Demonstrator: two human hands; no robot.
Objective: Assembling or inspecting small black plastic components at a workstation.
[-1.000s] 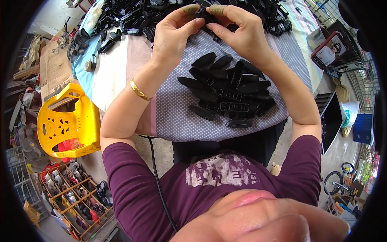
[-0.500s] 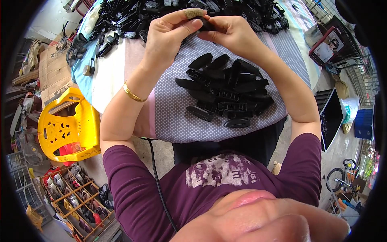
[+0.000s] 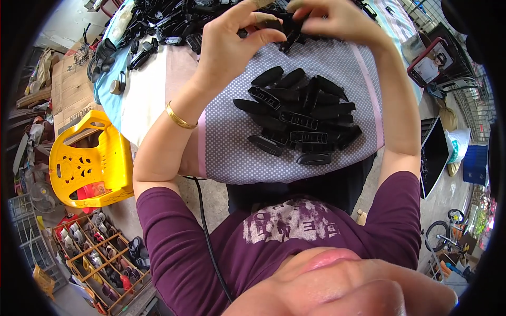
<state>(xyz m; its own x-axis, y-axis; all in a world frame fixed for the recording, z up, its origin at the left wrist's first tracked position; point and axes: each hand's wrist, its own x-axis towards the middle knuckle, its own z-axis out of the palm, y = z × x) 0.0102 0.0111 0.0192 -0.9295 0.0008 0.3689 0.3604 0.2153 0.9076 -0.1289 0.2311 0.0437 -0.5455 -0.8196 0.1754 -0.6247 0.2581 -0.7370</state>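
My left hand, with a gold bangle at its wrist and a beige wrap on one finger, pinches a black plastic piece between thumb and fingers. My right hand is at the near edge of a large heap of black plastic parts. Motion smears its fingers, so I cannot tell if they grip anything. Closer to me, on the dotted grey cloth, lies a smaller pile of long black plastic parts, some showing slotted undersides.
A phone leans on a stand at the table's right edge. Left of the table stands a yellow plastic chair, with a shoe rack below it. A black cable hangs down by my body. A small round-ended item lies at the table's left side.
Both hands have moved away from me, toward the large heap. My right hand has come apart from my left and shifted right; the left keeps the black plastic piece.
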